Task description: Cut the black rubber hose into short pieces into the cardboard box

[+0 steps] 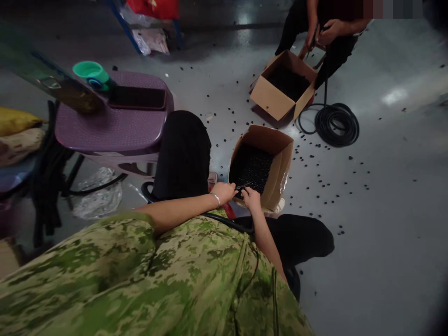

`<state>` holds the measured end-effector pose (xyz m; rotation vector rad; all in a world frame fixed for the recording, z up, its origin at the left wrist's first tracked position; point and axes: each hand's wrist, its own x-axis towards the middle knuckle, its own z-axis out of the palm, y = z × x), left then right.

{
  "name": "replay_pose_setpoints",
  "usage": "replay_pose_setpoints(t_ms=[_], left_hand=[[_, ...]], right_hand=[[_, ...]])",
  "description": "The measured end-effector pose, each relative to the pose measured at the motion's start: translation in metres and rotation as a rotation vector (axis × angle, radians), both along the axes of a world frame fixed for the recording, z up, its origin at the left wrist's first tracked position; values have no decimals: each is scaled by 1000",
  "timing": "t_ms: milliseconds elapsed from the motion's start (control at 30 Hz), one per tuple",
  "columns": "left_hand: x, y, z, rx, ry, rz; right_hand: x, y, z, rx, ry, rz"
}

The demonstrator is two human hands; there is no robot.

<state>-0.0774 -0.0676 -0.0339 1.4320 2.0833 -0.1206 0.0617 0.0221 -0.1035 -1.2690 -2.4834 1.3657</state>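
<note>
My left hand (224,192), with a bracelet at the wrist, is closed on what look like scissors (248,184), their thin dark blades pointing right over an open cardboard box (284,163). Close beside it, my right hand (252,198) has its fingers bent around a dark piece that seems to be the end of a black rubber hose. A length of that black hose (227,222) crosses my lap below both wrists. Many small black cut pieces (252,163) fill the bottom of the box. The fingers partly hide the hose end and the scissor handles.
A co-worker's hands (331,31) work above a second cardboard box (273,99). Coiled black hose (338,125) lies on the floor among scattered small black rings. To my left stands a purple stool (112,133) with a phone (138,98), a green cup (91,74) and a bottle (63,86).
</note>
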Motion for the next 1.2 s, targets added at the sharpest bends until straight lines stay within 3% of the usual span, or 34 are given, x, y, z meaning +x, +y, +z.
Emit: replay_pose_setpoints(t_ms=[300,533,667,833,1100,1200], left_hand=[[-2,1,2,-9,12,-14],[-9,-1,4,-6,-44,39],[-11,-3,6,24,-115,69],[-18,-7,4,14,-192,100],[-19,-11,2,57,-154,-60],[-21,-12,2,113,-197,-53]], right_hand=[[2,6,-6,-66,38,-150],[0,5,-6,30,7,-123],[-3,2,2,-8,46,-49],[-13,-12,8,-238,168,-29],[-25,-37,9,-959,402,-375],[-26,-41,13,-1020,437,-452]])
